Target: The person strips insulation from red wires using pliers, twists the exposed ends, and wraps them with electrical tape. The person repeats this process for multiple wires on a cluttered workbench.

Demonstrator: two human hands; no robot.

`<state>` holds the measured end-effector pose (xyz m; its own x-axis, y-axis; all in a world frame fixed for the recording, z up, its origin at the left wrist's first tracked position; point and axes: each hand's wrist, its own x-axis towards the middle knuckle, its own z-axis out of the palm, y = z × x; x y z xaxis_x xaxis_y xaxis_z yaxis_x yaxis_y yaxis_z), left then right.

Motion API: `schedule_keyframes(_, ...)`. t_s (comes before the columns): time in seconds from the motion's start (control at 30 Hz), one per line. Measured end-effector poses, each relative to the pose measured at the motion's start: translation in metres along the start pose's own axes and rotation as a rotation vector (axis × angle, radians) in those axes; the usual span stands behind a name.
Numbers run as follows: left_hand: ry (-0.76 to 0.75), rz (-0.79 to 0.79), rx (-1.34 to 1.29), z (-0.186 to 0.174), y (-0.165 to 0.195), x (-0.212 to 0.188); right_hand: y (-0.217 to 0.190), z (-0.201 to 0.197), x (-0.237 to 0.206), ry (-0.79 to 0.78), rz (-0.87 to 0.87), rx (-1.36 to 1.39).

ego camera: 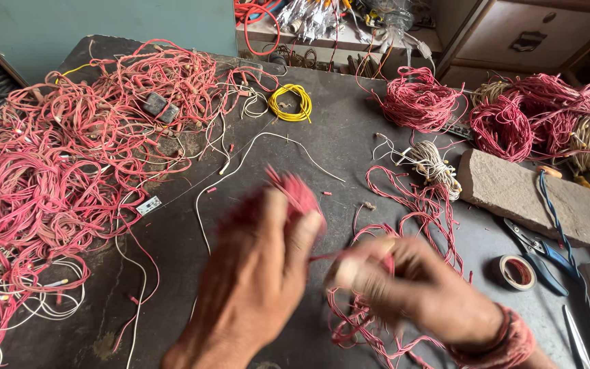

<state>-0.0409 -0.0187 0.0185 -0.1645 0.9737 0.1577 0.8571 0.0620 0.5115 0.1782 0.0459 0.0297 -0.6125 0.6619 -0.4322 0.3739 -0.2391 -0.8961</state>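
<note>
My left hand [257, 273] is closed around a bundle of red wire [293, 191] that sticks up past its fingers; the hand is blurred by motion. My right hand [418, 294], with red thread wound around its wrist, pinches a red wire strand [322, 257] that runs across to the bundle. Under the right hand lies a loose tangle of red wire [404, 205] on the dark table [349, 143].
A large heap of red and white wires [69, 157] covers the table's left side. A yellow wire coil [291, 102], several red coils [527, 119], a stone block [527, 195], a tape roll [517, 271] and blue-handled pliers [544, 253] lie at the back and right.
</note>
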Motion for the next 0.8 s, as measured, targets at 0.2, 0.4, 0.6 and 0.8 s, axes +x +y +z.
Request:
schedule_keyframes(0.2,-0.757,-0.113,-0.892,0.007,-0.021,-0.016,0.026,-0.034,0.018,0.307,-0.454,0.273)
schedule_keyframes(0.4,-0.855,-0.182,-2.063,-0.024,-0.025,-0.006,0.021,-0.020,0.012,0.033,-0.506,-0.103)
schedule_keyframes(0.6,-0.214,-0.068,-2.352,-0.042,-0.032,-0.003,0.013,0.027,0.020,-0.046,-0.382,-0.403)
schedule_keyframes(0.8,0.484,-0.324,-2.158,-0.053,-0.035,0.009,0.016,0.022,0.024,0.310,-0.957,-0.885)
